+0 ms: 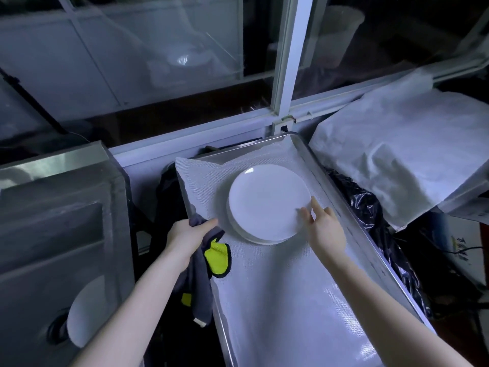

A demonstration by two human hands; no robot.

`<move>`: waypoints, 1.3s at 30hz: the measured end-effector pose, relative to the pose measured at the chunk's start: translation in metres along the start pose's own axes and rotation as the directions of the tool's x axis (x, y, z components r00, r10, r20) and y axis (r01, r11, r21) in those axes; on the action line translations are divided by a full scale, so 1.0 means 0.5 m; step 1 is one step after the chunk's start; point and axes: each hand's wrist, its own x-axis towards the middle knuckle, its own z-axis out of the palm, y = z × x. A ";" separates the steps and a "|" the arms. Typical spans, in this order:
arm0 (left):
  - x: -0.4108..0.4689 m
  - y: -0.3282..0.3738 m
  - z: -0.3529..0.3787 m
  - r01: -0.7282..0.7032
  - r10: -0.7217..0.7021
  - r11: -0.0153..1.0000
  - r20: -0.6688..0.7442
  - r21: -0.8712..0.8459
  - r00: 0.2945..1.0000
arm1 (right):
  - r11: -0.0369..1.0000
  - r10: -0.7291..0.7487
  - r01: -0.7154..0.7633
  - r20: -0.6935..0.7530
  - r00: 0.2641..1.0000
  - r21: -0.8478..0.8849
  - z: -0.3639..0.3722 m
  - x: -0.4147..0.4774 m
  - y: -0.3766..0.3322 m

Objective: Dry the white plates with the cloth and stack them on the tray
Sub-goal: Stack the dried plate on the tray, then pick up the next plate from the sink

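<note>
Nearest me, well left of the tray [277, 300], another white plate [84, 311] lies in the steel basin [53, 207], I judge not yet dried. At the tray's left edge my left hand [185, 231] is clenched round the grey and yellow cloth [203, 260], which hangs down outside the rim. Further in, towards the tray's far end, the stack of plates [267, 202] sits on the liner. My right hand [326, 229] is released, thumb and forefinger laid straight against the top plate's right rim. To finish well I should nudge that plate until its rim lines up with those beneath, then lift my fingers straight off without dragging it. Beyond the tray's far corner stands the window post [288, 62].
</note>
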 end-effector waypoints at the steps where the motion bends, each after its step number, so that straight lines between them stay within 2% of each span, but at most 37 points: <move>1: -0.006 -0.003 -0.014 -0.006 0.006 0.999 0.001 -0.031 1.000 | 1.000 0.013 -0.013 0.009 1.000 -0.013 -0.002 -0.001 -0.003; 4: -0.022 -0.018 -0.068 -0.026 0.025 0.994 -0.015 -0.109 1.000 | 0.997 -0.032 0.029 -0.040 0.999 -0.075 -0.005 -0.029 -0.028; 6: -0.033 -0.031 -0.112 -0.046 0.040 0.987 -0.047 -0.151 0.998 | 0.975 -0.210 0.193 -0.170 0.963 -0.108 0.005 -0.071 -0.060; 8: -0.044 -0.046 -0.161 -0.059 0.047 0.978 -0.067 -0.201 0.997 | 0.925 -0.378 0.351 -0.231 0.897 -0.148 0.025 -0.123 -0.101; 13: -0.070 -0.094 -0.307 -0.137 0.113 0.943 -0.096 -0.304 0.989 | 0.834 -0.550 0.543 -0.071 0.832 -0.096 0.091 -0.270 -0.232; 20: -0.077 -0.218 -0.561 -0.206 0.159 0.936 -0.181 -0.286 0.971 | 0.646 -0.746 0.757 0.128 0.653 -0.096 0.222 -0.508 -0.409; 23: -0.070 -0.275 -0.658 -0.172 0.103 0.948 -0.250 -0.269 0.963 | 0.605 -0.745 0.789 0.273 0.608 -0.108 0.291 -0.584 -0.460; 29: -0.051 -0.369 -0.778 -0.124 0.050 0.967 -0.316 -0.221 0.947 | 0.620 -0.647 0.777 0.488 0.585 -0.110 0.408 -0.666 -0.509; 34: -0.017 -0.430 -0.808 -0.058 -0.010 0.980 -0.341 -0.188 0.940 | 0.651 -0.545 0.750 0.615 0.570 -0.117 0.490 -0.664 -0.514; 39: 0.038 -0.488 -0.793 0.042 -0.062 0.997 -0.359 -0.064 0.931 | 0.696 -0.429 0.705 0.709 0.560 -0.136 0.590 -0.636 -0.504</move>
